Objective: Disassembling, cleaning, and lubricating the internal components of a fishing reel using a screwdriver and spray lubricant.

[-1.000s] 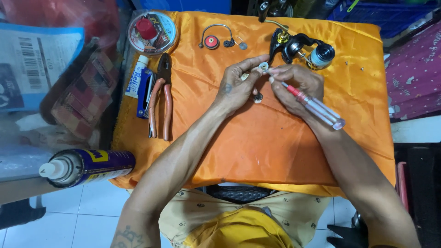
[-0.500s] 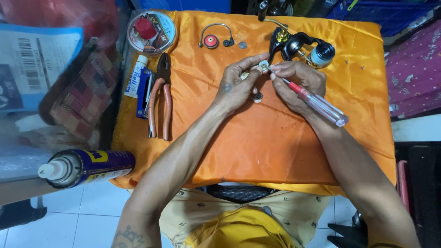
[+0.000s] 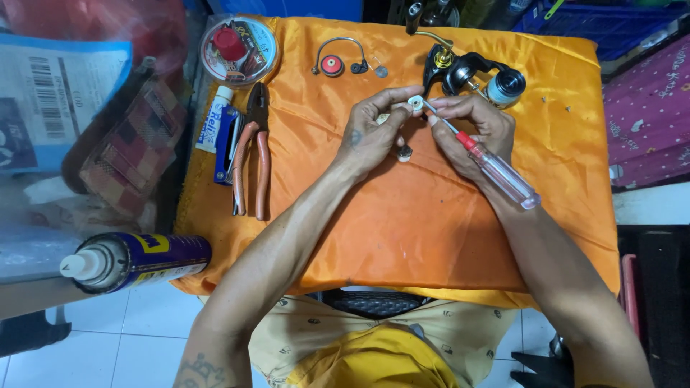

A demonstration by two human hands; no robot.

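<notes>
Pinching small round white part [image 3: 415, 105], clear-handled screwdriver [image 3: 496, 169].

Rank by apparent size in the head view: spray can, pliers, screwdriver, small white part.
1. Spray can, though it sits nearer the camera, so this is unsure.
2. Pliers and screwdriver look about alike in length.
3. Small white part, pinched in the left hand.

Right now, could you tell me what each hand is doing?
Left hand: closed, pinching a small white round part at the fingertips.
Right hand: closed around a screwdriver, tip at that part.
</notes>
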